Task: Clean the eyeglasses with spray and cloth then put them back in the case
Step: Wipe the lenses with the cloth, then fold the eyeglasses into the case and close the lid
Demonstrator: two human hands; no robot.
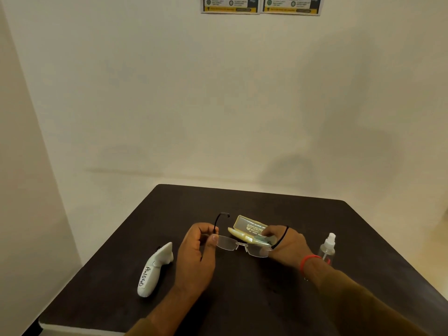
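Rimless eyeglasses (242, 247) with thin black temples are held just above the dark table (242, 299), both temples unfolded. My left hand (197, 251) pinches the left temple hinge. My right hand (286, 241) grips the right lens corner and temple. Right behind the glasses lies the pale yellow case (247, 227), open, its lid tilted up; a greenish cloth seems to lie inside, partly hidden by my right hand. A small clear spray bottle (327, 248) with a white cap stands upright to the right of my right wrist.
A white controller (155, 270) labelled in black marker lies at the table's left, next to my left hand. The table's far edge meets a cream wall with two posters (261, 4) high up. The table's left edge drops off near the controller.
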